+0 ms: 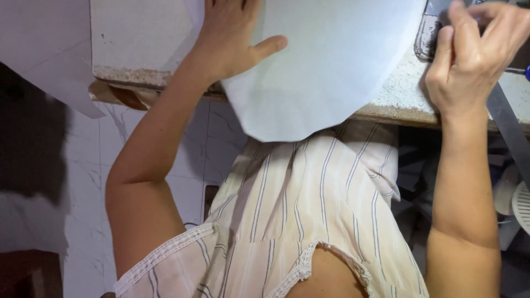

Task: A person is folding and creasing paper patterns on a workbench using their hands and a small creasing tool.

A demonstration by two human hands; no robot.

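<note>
At the top centre of the frame the left hand (234, 38) lies flat and open on a sheet of white fabric (320, 66), pinning it to the worn worktable (397, 96), its curved edge hanging over the front. At upper right the right hand (472, 55) is curled, pinching something I cannot make out beside a dark metal part (428, 36). The step looks like positioning; next calls for steady, even guiding.

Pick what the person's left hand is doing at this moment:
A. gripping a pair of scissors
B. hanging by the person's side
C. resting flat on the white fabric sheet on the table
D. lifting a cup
C: the left hand lies palm-down, thumb spread, on the white fabric sheet that overhangs the table edge.
</note>
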